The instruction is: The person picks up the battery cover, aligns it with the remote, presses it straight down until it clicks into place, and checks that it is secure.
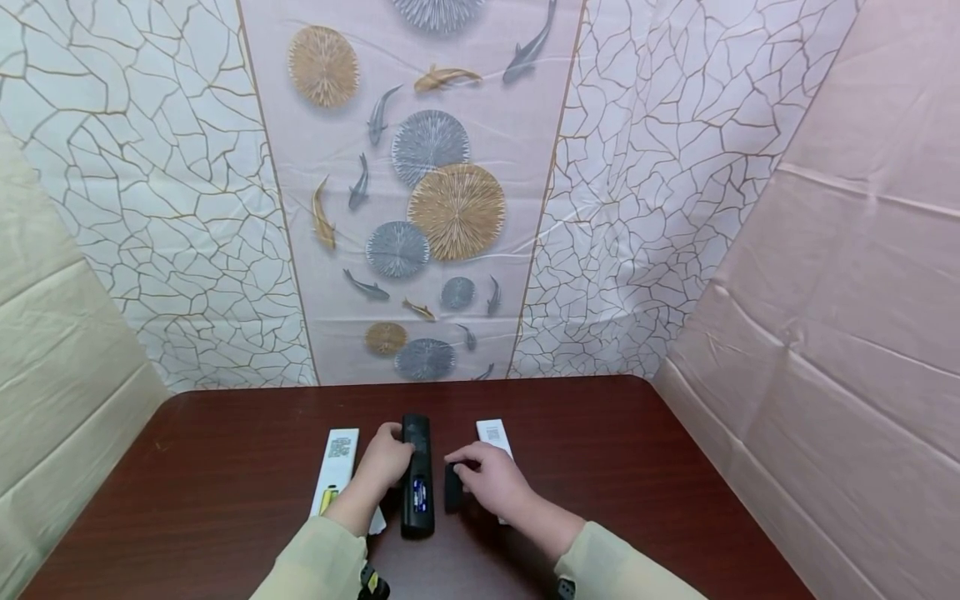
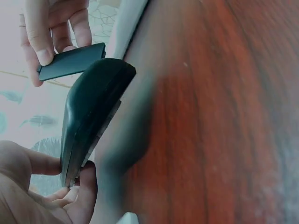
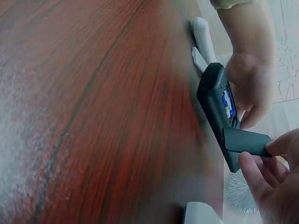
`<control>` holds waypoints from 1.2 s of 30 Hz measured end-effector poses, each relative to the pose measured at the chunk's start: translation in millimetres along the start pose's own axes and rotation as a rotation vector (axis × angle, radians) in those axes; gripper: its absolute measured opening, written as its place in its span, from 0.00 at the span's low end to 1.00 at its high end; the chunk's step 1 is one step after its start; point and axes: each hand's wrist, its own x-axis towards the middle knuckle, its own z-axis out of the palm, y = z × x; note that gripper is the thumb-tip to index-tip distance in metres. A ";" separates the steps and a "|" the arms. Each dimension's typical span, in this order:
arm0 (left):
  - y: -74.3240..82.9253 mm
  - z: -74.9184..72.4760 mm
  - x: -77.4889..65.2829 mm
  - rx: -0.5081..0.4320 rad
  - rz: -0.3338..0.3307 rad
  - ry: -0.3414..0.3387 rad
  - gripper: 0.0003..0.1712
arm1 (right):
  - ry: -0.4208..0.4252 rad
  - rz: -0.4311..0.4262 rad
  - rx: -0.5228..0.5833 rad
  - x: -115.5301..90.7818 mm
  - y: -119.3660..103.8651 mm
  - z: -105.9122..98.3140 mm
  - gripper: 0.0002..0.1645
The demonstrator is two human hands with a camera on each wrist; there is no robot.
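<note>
Head view: a black remote [image 1: 423, 461], back upward, over the worktop's [image 1: 585, 433] 6 o'clock side.
Batteries [image 1: 420, 494]: blue, bare in the remote's 6 o'clock half.
Left hand [image 1: 385, 460]: grips the remote from 9 o'clock, narrow, between thumb and fingers.
Right hand [image 1: 491, 479]: pinches the cover [image 1: 453, 492] at the remote's 3 o'clock, apart from it.
White remotes: one at 9 o'clock [image 1: 335, 462], another at 3 o'clock [image 1: 493, 431], part-hidden by the right hand.
Cover risk: a skewed approach could jam its edge; a slack pinch could drop it.
Battery risk: tipping the remote might spill loose cells.
</note>
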 end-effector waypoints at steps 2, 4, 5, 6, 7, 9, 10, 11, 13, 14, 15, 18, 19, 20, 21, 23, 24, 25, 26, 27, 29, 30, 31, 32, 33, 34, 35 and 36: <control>2.3 0.9 -1.0 -0.033 0.006 -0.003 0.30 | 0.025 -0.003 0.009 -0.3 1.0 -0.9 0.12; 5.3 1.5 -2.5 -0.066 0.018 -0.009 0.30 | 0.044 -0.011 0.017 0.0 2.2 -1.9 0.12; 6.6 2.0 -3.2 -0.088 0.020 -0.013 0.31 | 0.050 -0.012 0.022 0.0 2.5 -2.5 0.12; 8.2 2.3 -4.0 -0.113 0.020 -0.016 0.31 | 0.056 -0.015 0.027 0.1 3.1 -3.2 0.12; 10.1 2.4 -5.2 -0.135 0.023 -0.020 0.31 | 0.060 -0.016 0.034 0.2 3.3 -3.9 0.12; 13.7 2.8 -7.3 -0.176 0.029 -0.030 0.31 | 0.067 -0.014 0.053 0.0 3.5 -5.7 0.12; 15.2 3.1 -8.6 -0.195 0.032 -0.034 0.31 | 0.071 -0.015 0.061 -0.3 3.6 -6.7 0.12; 16.5 3.5 -9.8 -0.210 0.037 -0.038 0.31 | 0.075 -0.015 0.067 -0.7 4.1 -7.6 0.12; 18.8 4.3 -11.6 -0.230 0.049 -0.045 0.31 | 0.083 -0.006 0.074 -1.4 4.5 -9.5 0.12; 19.5 4.8 -12.0 -0.234 0.053 -0.049 0.31 | 0.087 -0.001 0.076 -1.9 4.7 -10.5 0.12; 20.2 5.2 -12.6 -0.236 0.062 -0.054 0.31 | 0.092 0.001 0.074 -2.3 5.0 -11.5 0.12; 21.4 6.3 -13.2 -0.234 0.061 -0.060 0.30 | 0.102 0.007 0.070 -3.1 5.1 -14.0 0.12; 21.6 6.4 -13.3 -0.232 0.063 -0.066 0.30 | 0.106 0.003 0.069 -3.4 5.3 -14.7 0.12; 21.6 6.6 -13.3 -0.231 0.064 -0.070 0.30 | 0.109 -0.002 0.070 -3.8 5.4 -15.4 0.12; 21.8 6.5 -13.7 -0.233 0.065 -0.074 0.31 | 0.112 -0.011 0.072 -4.0 5.5 -15.8 0.12; 21.5 5.8 -13.8 -0.235 0.068 -0.080 0.31 | 0.115 -0.017 0.080 -4.5 4.9 -16.4 0.12; 21.4 5.6 -14.0 -0.239 0.071 -0.082 0.31 | 0.118 -0.019 0.082 -4.9 4.5 -16.6 0.12; 21.2 5.4 -14.2 -0.239 0.079 -0.084 0.31 | 0.120 -0.022 0.086 -5.4 3.7 -17.0 0.12; 21.2 5.3 -14.4 -0.241 0.081 -0.084 0.31 | 0.121 -0.020 0.088 -5.6 3.0 -17.3 0.12; 21.2 5.3 -14.7 -0.243 0.084 -0.083 0.31 | 0.123 -0.019 0.090 -5.8 2.5 -17.6 0.12; 21.4 5.6 -14.9 -0.248 0.085 -0.080 0.31 | 0.126 -0.013 0.094 -6.0 1.2 -17.8 0.13; 21.5 5.9 -15.1 -0.252 0.085 -0.078 0.31 | 0.128 -0.011 0.096 -5.9 0.5 -17.7 0.12; 21.8 6.0 -15.3 -0.254 0.085 -0.077 0.31 | 0.130 -0.011 0.099 -5.7 0.1 -17.5 0.12; 21.9 6.2 -15.3 -0.258 0.085 -0.077 0.31 | 0.131 -0.011 0.105 -5.4 -0.3 -16.9 0.12; 22.1 6.4 -15.4 -0.261 0.085 -0.076 0.31 | 0.131 -0.013 0.114 -5.4 -1.2 -16.5 0.12; 22.3 6.5 -15.4 -0.265 0.084 -0.077 0.31 | 0.131 -0.013 0.122 -5.2 -2.1 -15.7 0.12; 22.4 6.7 -15.3 -0.266 0.083 -0.077 0.31 | 0.131 -0.014 0.129 -5.1 -3.0 -14.8 0.12; 22.6 6.9 -15.2 -0.267 0.082 -0.077 0.30 | 0.130 -0.018 0.139 -5.4 -4.3 -14.1 0.12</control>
